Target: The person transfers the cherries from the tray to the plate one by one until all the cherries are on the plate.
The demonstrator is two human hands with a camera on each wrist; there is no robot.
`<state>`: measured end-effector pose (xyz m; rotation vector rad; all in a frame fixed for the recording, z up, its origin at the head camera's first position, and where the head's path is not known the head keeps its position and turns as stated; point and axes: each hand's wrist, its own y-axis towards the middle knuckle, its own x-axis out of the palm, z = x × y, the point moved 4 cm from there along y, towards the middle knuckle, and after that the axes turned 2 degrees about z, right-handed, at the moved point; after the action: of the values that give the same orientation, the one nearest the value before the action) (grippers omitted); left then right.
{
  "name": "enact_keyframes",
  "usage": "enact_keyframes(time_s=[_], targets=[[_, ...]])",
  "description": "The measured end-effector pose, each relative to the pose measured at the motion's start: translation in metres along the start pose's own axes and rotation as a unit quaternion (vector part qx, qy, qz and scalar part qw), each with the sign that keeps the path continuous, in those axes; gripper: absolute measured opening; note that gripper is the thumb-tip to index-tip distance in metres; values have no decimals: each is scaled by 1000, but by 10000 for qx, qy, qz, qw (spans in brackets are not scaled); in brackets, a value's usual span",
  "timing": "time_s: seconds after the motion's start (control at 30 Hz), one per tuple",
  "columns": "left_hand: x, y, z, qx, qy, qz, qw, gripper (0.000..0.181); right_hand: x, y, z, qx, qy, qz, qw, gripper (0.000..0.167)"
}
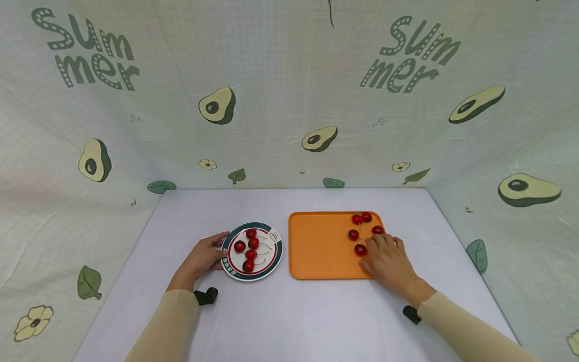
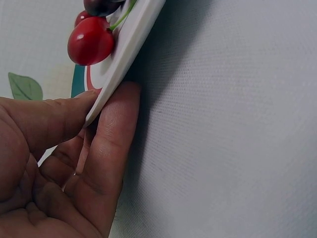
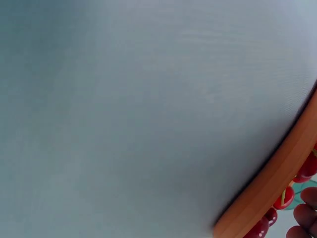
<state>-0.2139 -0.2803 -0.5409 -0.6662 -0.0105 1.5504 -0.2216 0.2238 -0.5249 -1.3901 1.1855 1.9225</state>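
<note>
A round white plate (image 1: 233,271) with a green and red rim stands on the left of the table, bearing several red cherries (image 1: 248,265) with stems. My left hand (image 1: 204,257) pinches its left edge. In the left wrist view the thumb (image 2: 54,116) lies on top of the rim and a finger (image 2: 111,139) is beneath it. My right hand (image 1: 390,261) reaches over the right end of an orange tray (image 1: 316,246), thumb and fingers apart, close to a cherry (image 1: 360,250). Several more cherries (image 1: 353,235) lie around its fingertips; the palm side is hidden.
The white table (image 1: 280,322) carries the plate and tray side by side, a narrow gap between them. Behind and at both sides hangs a cloth (image 1: 271,65) printed with avocados and lettering. A black wrist strap (image 1: 205,296) shows at the left sleeve.
</note>
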Motion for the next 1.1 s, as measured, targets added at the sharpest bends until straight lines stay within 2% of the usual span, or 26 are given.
enact_keyframes(time_s=[0.27,0.43,0.67,0.83,0.97,1.1], targets=[[1,0,-1,-29,-53,15,10000,66,0,-4,8,153,84,-26,9998,53],[1,-1,-1,-37,-84,-3,10000,66,-2,-7,12,261,161,-192,9993,48],[1,-1,-1,-44,-64,26,10000,66,-3,-8,15,264,422,-436,9978,30],[1,-1,-1,-13,-95,12,10000,66,0,-8,17,228,561,-285,9978,19],[1,-1,-2,2,-108,3,9999,67,2,-8,18,185,579,-111,9981,17],[1,-1,-2,13,-118,-16,9999,67,3,-8,17,257,654,-152,9974,15]])
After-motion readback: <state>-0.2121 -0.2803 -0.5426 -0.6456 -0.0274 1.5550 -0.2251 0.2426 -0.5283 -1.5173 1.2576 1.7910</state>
